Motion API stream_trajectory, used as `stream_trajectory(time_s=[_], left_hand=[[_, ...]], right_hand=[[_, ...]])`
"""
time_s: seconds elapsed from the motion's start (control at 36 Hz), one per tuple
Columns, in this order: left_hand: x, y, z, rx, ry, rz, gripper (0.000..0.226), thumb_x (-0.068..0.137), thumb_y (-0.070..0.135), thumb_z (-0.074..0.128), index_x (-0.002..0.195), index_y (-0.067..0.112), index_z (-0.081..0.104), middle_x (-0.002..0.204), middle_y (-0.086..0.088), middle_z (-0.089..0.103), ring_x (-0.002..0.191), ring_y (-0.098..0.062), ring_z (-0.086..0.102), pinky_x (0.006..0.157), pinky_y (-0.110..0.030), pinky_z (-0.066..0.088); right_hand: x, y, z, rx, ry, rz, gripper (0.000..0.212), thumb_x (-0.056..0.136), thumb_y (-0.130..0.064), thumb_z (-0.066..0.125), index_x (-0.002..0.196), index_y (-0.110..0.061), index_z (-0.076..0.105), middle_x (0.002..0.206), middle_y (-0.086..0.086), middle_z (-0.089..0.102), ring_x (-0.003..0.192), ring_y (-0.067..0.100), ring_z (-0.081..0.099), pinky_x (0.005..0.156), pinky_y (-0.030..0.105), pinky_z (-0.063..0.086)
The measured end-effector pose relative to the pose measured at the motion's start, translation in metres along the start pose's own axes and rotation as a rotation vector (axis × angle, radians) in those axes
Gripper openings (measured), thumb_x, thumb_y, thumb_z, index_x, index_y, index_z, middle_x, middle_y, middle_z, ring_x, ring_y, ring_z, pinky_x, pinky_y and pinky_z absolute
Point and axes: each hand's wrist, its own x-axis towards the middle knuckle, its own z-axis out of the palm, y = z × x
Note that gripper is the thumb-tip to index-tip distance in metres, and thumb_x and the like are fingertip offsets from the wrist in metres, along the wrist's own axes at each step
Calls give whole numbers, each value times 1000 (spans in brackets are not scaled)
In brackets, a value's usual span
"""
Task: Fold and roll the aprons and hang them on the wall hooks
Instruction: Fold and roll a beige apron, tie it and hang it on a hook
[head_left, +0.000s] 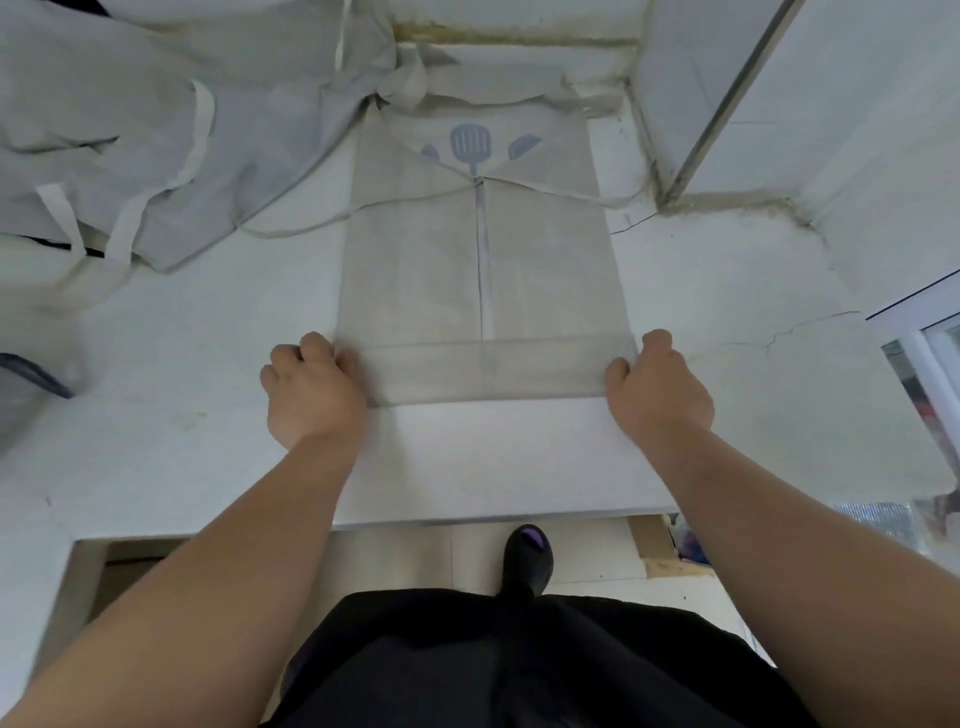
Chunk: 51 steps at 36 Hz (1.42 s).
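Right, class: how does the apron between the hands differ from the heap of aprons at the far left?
The folded apron lies flat as a narrow strip; the heap of aprons is crumpled. The left hand and right hand hold the folded apron's near end; nothing touches the heap. The folded apron shows a spatula print; the heap shows loose straps. Both are pale grey cloth on the white counter.

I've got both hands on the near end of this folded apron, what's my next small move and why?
Probably roll that end one more turn away from you. The left hand and right hand each hold a corner of the folded apron, only one narrow turn is made, and the rest lies flat.
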Motion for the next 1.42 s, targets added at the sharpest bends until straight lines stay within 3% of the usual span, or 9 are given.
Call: stream_trajectory(time_s=[0.11, 0.22, 0.31, 0.53, 0.83, 0.94, 1.14, 1.25, 1.42], left_hand=[[-13, 11, 6, -26, 143, 395, 48, 92, 28, 41, 134, 4, 48, 135, -23, 49, 117, -43, 49, 88, -51, 42], [-33, 39, 10, 159, -293, 894, 65, 93, 54, 10, 151, 27, 25, 159, -4, 21, 146, -25, 18, 116, -52, 11], [-34, 42, 19, 292, -532, 820, 66, 90, 65, 1, 150, 40, -6, 160, 10, -14, 146, -13, -16, 117, -46, -12], [-11, 21, 14, 380, -501, 788, 86, 71, 83, -4, 147, 44, -14, 156, 13, -25, 145, -12, -22, 117, -48, -11], [14, 54, -18, 302, -462, 728, 41, 89, 33, 57, 129, 27, 54, 138, 5, 43, 117, -24, 52, 98, -33, 37], [29, 77, -34, 373, -597, 715, 25, 95, 22, 45, 108, 17, 65, 103, -4, 61, 94, -23, 55, 79, -34, 44], [51, 109, -54, 203, -871, 478, 21, 96, 25, 49, 99, 9, 62, 86, -2, 55, 77, -16, 48, 66, -26, 34], [60, 110, -45, 302, -719, 508, 24, 95, 36, 49, 95, 13, 55, 92, -4, 54, 84, -21, 48, 63, -28, 34], [39, 99, -10, 443, -292, 848, 48, 92, 28, 50, 139, 23, 42, 145, -4, 40, 131, -27, 38, 105, -38, 26]], right_hand=[[-8, -7, 15, -55, 160, -243, 47, 96, -34, 35, 133, -7, 44, 122, 20, 53, 105, 39, 53, 86, 44, 38], [-20, -33, 23, -196, -96, -643, 63, 92, -50, 11, 148, -24, 27, 154, 9, 23, 137, 32, 24, 112, 46, 1], [-19, -38, 29, -253, -204, -678, 57, 98, -51, 11, 151, -32, 9, 160, 3, 3, 143, 27, 9, 116, 41, -6], [2, -20, 13, -339, -292, -623, 84, 82, -79, 22, 150, -33, 4, 159, 1, -1, 142, 26, 12, 116, 36, 3], [28, -44, -21, -336, -302, -682, 64, 87, -74, 20, 102, -23, 55, 98, -1, 57, 100, 22, 57, 74, 33, 44], [38, -47, -31, -404, -360, -742, 43, 84, -53, 52, 116, -25, 55, 109, -1, 58, 104, 22, 55, 74, 30, 43], [70, -55, -51, -341, -458, -646, 10, 85, -31, 50, 78, -25, 48, 92, -2, 52, 95, 24, 54, 74, 30, 42], [82, -56, -54, -409, -350, -591, 16, 86, -38, 49, 93, -24, 49, 93, -1, 50, 89, 23, 49, 73, 30, 35], [74, -58, -34, -552, -242, -557, 48, 87, -30, 48, 132, -17, 35, 125, 8, 48, 117, 30, 47, 93, 40, 32]])
